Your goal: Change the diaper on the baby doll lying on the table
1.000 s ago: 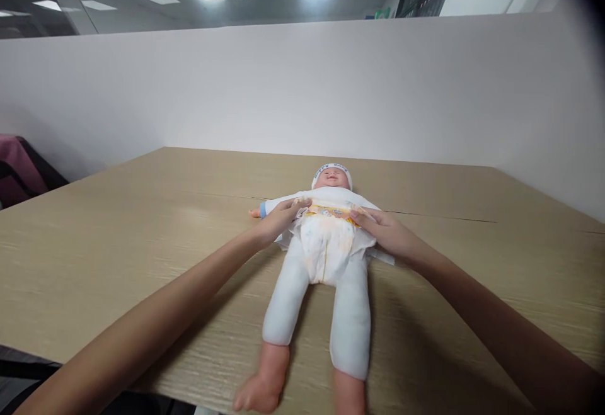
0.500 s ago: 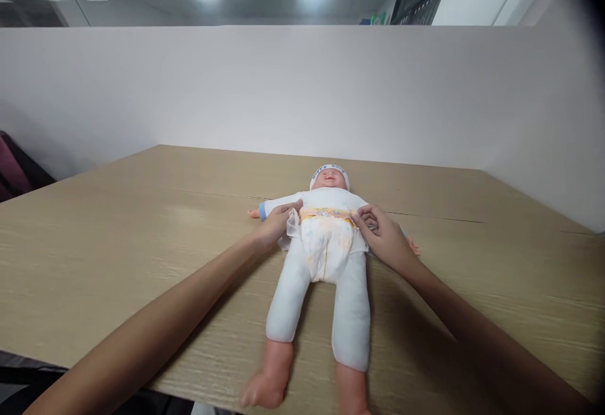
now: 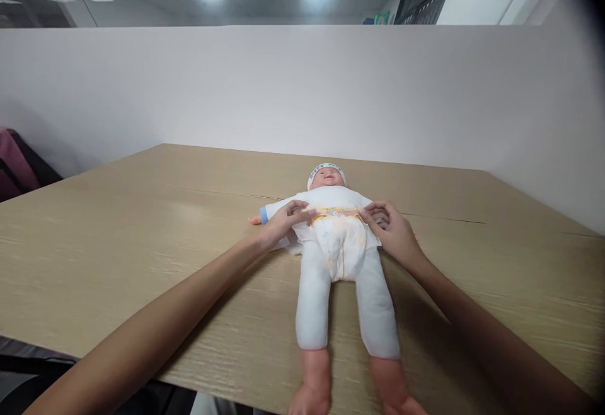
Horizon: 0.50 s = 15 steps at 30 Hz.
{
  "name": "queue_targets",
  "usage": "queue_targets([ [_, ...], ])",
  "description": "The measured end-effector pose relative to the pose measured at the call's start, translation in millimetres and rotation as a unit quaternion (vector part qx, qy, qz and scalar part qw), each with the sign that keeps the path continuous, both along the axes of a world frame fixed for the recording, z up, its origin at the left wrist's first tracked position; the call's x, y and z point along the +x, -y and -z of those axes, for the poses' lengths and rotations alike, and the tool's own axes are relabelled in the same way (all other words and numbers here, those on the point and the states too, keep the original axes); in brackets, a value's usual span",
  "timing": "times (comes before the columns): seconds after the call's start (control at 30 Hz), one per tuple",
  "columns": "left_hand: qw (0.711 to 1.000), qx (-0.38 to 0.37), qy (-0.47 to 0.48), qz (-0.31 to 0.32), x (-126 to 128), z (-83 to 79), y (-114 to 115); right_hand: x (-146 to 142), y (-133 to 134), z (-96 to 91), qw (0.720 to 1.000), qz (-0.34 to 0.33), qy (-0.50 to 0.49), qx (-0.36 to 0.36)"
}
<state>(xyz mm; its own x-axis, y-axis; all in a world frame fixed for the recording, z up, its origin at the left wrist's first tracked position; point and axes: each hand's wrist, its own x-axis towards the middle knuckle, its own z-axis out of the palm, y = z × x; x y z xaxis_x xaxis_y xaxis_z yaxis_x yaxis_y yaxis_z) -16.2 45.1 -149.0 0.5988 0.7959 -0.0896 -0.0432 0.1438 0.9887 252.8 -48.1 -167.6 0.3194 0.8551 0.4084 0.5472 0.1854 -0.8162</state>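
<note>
A baby doll [image 3: 347,289] in white clothes and a white cap lies on its back on the wooden table [image 3: 142,245], head away from me, bare feet over the near edge. It wears a white diaper [image 3: 341,245] with a yellow patterned waistband. My left hand [image 3: 283,220] pinches the diaper's left side at the waist. On the other side my right hand [image 3: 392,229] has its fingers curled on the diaper's right waist tab.
A white partition wall [image 3: 302,94] runs behind the table. A dark chair with pink cloth [image 3: 16,169] stands at the far left. Ceiling lights glow above.
The doll's legs have swung to the right and its body has straightened. Both hands stay at the diaper's waist, shifted slightly inward.
</note>
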Motion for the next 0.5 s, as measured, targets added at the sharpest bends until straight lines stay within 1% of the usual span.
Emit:
queue_targets([
  [0.03,1.0,0.017,-0.018,0.001,-2.1,-1.6,2.0,0.2,3.3,-3.4,1.0,0.016,0.018,0.021],
  [0.1,0.999,0.023,-0.023,0.009,-5.3,-3.1,3.6,-0.9,11.7,-11.5,0.996,0.032,0.051,0.066],
  [0.13,1.0,0.02,-0.016,0.013,-6.6,-2.9,3.0,-2.4,16.2,-15.2,0.994,0.026,0.066,0.084],
  [0.2,1.0,0.02,-0.004,0.012,-8.3,-0.6,-0.3,-7.2,23.7,-20.0,0.99,-0.011,0.104,0.096],
  [0.27,1.0,0.028,-0.008,-0.002,-9.2,3.4,-4.5,-13.8,27.9,-19.2,0.984,-0.068,0.14,0.082],
  [0.37,0.999,0.035,-0.022,-0.028,-8.9,8.9,-8.3,-23.3,27.4,-9.7,0.975,-0.15,0.157,0.043],
  [0.43,0.997,0.04,-0.023,-0.057,-7.8,9.9,-7.8,-26.8,25.4,-4.0,0.97,-0.178,0.162,0.024],
  [0.5,0.994,0.055,-0.035,-0.09,-6.5,7.6,-5.1,-26.2,24.6,-3.8,0.967,-0.188,0.171,0.011],
])
